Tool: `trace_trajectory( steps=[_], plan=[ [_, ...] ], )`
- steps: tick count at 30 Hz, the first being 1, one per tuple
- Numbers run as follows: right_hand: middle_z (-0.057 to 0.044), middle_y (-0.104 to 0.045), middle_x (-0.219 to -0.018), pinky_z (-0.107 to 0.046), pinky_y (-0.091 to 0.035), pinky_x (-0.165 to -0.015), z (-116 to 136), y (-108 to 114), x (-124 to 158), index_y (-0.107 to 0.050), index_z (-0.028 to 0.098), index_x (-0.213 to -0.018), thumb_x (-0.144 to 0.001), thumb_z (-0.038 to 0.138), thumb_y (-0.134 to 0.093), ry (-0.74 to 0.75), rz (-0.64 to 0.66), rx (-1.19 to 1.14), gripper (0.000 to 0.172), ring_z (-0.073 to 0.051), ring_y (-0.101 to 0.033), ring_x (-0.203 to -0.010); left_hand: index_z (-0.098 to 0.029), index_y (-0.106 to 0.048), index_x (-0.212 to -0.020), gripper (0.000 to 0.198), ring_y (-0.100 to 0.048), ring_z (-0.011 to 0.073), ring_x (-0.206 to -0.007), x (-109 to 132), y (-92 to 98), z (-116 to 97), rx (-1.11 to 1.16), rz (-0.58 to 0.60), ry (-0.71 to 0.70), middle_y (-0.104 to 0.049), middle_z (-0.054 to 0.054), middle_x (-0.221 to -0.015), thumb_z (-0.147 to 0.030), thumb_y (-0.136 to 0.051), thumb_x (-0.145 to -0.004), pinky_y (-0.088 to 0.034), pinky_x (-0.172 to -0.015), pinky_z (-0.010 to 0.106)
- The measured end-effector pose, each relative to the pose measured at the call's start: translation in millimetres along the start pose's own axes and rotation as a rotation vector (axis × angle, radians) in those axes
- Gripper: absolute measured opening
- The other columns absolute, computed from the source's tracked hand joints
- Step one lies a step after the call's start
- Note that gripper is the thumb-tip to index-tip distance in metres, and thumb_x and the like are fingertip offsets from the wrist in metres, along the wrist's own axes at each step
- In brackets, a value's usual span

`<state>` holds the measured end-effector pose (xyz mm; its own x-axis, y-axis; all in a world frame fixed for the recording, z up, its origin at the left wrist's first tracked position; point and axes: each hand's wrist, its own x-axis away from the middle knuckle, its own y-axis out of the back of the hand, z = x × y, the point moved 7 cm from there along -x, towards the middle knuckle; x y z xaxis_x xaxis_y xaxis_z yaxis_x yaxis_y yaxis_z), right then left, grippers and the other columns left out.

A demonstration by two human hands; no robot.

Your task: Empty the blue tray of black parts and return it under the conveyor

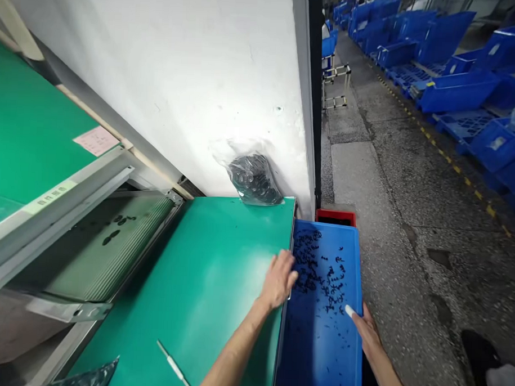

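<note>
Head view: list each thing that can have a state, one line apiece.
Blue tray: open, small black parts scattered inside.
Left hand: open, reaching over the tray's edge into the black parts.
Right hand: holding a small white tool.
Plastic bag: filled with dark parts, leaning against the wall.
Conveyor belt: carrying a few dark parts.

A shallow blue plastic tray [319,353] sits right of the green table [204,281]. Small black parts [318,271] lie in it. A clear bag of black rings [253,180] rests at the table's back.
</note>
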<state>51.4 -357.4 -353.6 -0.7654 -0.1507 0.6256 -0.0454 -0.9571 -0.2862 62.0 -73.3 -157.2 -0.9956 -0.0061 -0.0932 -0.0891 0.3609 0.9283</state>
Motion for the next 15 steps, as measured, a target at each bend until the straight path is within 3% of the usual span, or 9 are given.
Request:
trace_trajectory(
  steps=[2, 3, 4, 6, 8, 10, 12, 15],
  plan=[
    [-0.005, -0.068, -0.112, -0.044, -0.054, -0.088, 0.1, -0.8, 0.7, -0.041, 0.031, -0.137, -0.056, 0.047, -0.078, -0.009, 0.003, 0.005, 0.091, -0.032, -0.061, -0.107, -0.028, -0.043, -0.134, 0.048, -0.034, 0.0198, -0.137, -4.2, -2.3, -7.2, -0.02, 0.067, -0.134, -0.049, 0.006, -0.142, -0.044, -0.037, -0.09, -0.029, -0.114, 0.044],
    [-0.005, -0.068, -0.112, -0.044, -0.053, -0.089, 1.3, -1.1, 1.5, -0.042, 0.031, -0.137, -0.056, 0.047, -0.078, -0.009, -0.004, 0.007, 0.09, -0.032, -0.061, -0.107, -0.027, -0.046, -0.132, 0.047, -0.037, 0.0196, -0.135, -9.3, 6.5, 6.9, -0.052, 0.029, -0.086, -0.051, 0.005, -0.14, -0.045, -0.037, -0.09, -0.031, -0.113, 0.043],
    [-0.005, -0.069, -0.111, -0.045, -0.053, -0.089, 2.9, -1.2, 2.3, -0.043, 0.03, -0.136, -0.055, 0.048, -0.078, -0.004, -0.017, 0.006, 0.09, -0.032, -0.061, -0.107, -0.027, -0.05, -0.128, 0.046, -0.041, 0.0192, -0.133, -15.1, 24.5, 35.9, -0.113, -0.084, 0.089, -0.054, 0.006, -0.137, -0.046, -0.037, -0.089, -0.035, -0.111, 0.04],
    [-0.005, -0.069, -0.109, -0.045, -0.053, -0.09, 5.9, -2.8, 2.7, -0.045, 0.03, -0.134, -0.055, 0.048, -0.078, 0.016, -0.026, -0.009, 0.088, -0.032, -0.061, -0.106, -0.012, -0.048, -0.127, 0.052, -0.039, 0.0266, -0.133, -23.4, 63.6, 99.5, -0.184, -0.25, 0.361, -0.049, 0.019, -0.138, -0.041, -0.026, -0.091, -0.035, -0.109, 0.049],
    [-0.005, -0.07, -0.106, -0.046, -0.052, -0.091, 6.8, -5.7, 1.8, -0.047, 0.03, -0.132, -0.056, 0.046, -0.078, 0.037, -0.021, -0.033, 0.084, -0.032, -0.062, -0.104, -0.002, -0.049, -0.122, 0.055, -0.04, 0.0346, -0.13, -29.3, 98.6, 156.8, -0.229, -0.343, 0.563, -0.048, 0.029, -0.134, -0.04, -0.023, -0.09, -0.036, -0.104, 0.056],
    [-0.005, -0.071, -0.104, -0.047, -0.05, -0.092, 5.7, -7.4, 0.8, -0.05, 0.03, -0.128, -0.056, 0.046, -0.078, 0.063, -0.04, -0.048, 0.079, -0.032, -0.063, -0.102, 0.003, -0.053, -0.111, 0.056, -0.045, 0.0416, -0.123, -35.9, 120.0, 193.4, -0.241, -0.368, 0.704, -0.053, 0.034, -0.124, -0.039, -0.023, -0.088, -0.04, -0.095, 0.061],
    [-0.004, -0.071, -0.104, -0.048, -0.048, -0.095, 3.9, -8.5, -0.3, -0.055, 0.031, -0.119, -0.054, 0.047, -0.078, 0.101, -0.08, -0.062, 0.071, -0.032, -0.063, -0.103, 0.002, -0.058, -0.098, 0.056, -0.05, 0.0466, -0.115, -49.0, 124.0, 204.9, -0.225, -0.349, 0.745, -0.058, 0.035, -0.112, -0.041, -0.025, -0.085, -0.043, -0.088, 0.064],
    [-0.001, -0.07, -0.106, -0.047, -0.047, -0.096, 5.2, -14.9, -7.9, -0.061, 0.034, -0.108, -0.051, 0.048, -0.077, 0.207, -0.066, -0.097, 0.061, -0.032, -0.062, -0.106, 0.001, -0.059, -0.091, 0.056, -0.05, 0.0471, -0.115, -84.3, 101.2, 190.2, -0.159, -0.313, 0.638, -0.057, 0.037, -0.113, -0.042, -0.025, -0.082, -0.043, -0.091, 0.061]
  ],
)
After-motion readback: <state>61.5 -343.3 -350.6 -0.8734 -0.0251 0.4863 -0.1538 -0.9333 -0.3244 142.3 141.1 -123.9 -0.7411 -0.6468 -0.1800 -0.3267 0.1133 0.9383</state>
